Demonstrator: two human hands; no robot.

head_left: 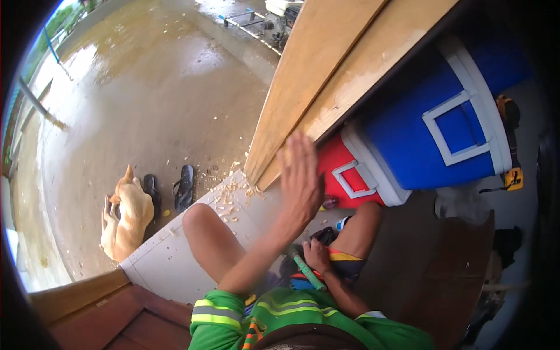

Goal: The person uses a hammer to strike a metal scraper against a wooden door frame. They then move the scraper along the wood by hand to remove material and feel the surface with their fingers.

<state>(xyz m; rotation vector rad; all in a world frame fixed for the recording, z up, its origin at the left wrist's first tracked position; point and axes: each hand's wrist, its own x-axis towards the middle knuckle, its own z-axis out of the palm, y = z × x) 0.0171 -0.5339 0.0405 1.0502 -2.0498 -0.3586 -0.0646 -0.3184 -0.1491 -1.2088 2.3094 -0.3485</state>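
Observation:
My left hand point(300, 184) is raised in front of me with its fingers stretched out. Its fingertips overlap the edge of a long wooden door panel point(332, 64); whether they touch it I cannot tell. Pale bare patches show along the panel's edge. Low by my right thigh, my right hand point(317, 256) has its fingers curled. A dark object point(322, 235) lies just beyond it, but what the hand grips is hidden. Beside that hand, a tool with a green-wrapped handle point(309, 273) slants across my lap.
Wood shavings point(233, 195) litter the pale tiled ledge point(169, 251). Left of it, a tan dog point(129, 216) lies beside black flip-flops point(184, 188). To the right stand a red cooler point(335, 166) and a blue cooler point(408, 134). A brown panelled board point(111, 318) lies at lower left.

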